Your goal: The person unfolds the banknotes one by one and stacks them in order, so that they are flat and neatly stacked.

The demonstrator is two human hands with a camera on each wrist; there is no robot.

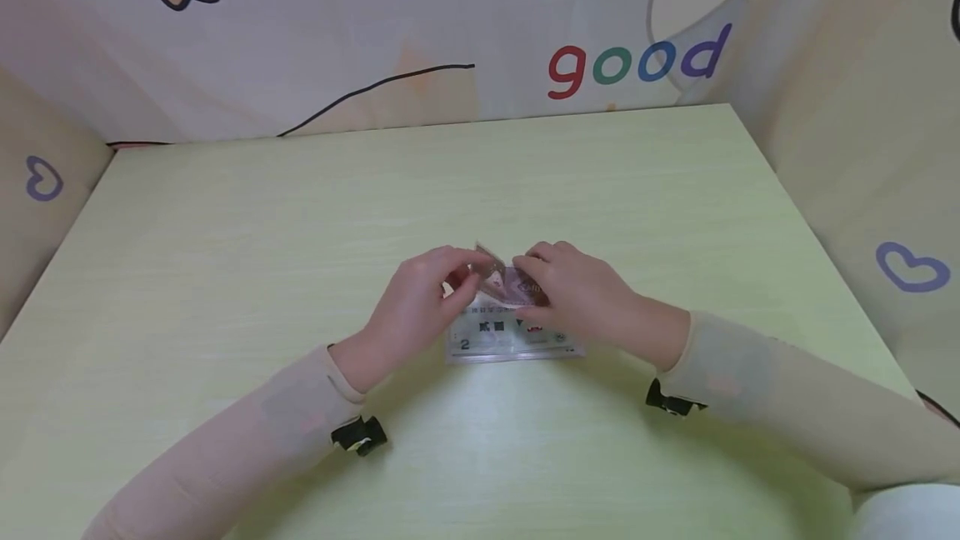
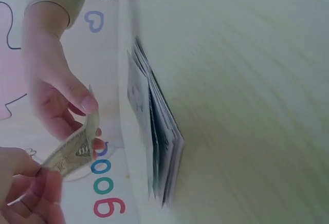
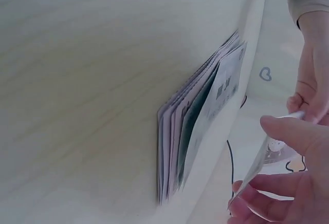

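Observation:
A brownish-purple banknote [image 1: 516, 286] is raised between my two hands, bent near its left end. My left hand [image 1: 423, 302] pinches that end between thumb and fingers, as the left wrist view also shows on the note [image 2: 72, 156]. At the other end, my right hand [image 1: 581, 290] grips it, thumb on one face and fingers on the other. Below lies a stack of several banknotes [image 1: 510, 340], the top one pale green with a "2" in its corner. From the side, the stack [image 3: 203, 113] has slightly fanned edges. Both hands overlap part of it in the head view.
The stack lies on a pale green table [image 1: 300, 207] with wood-like grain. Behind the table hangs a printed cloth backdrop [image 1: 360, 15] with a star and the word "good". Side panels with hearts flank it. A white rounded object [image 1: 907, 513] shows at the lower right corner.

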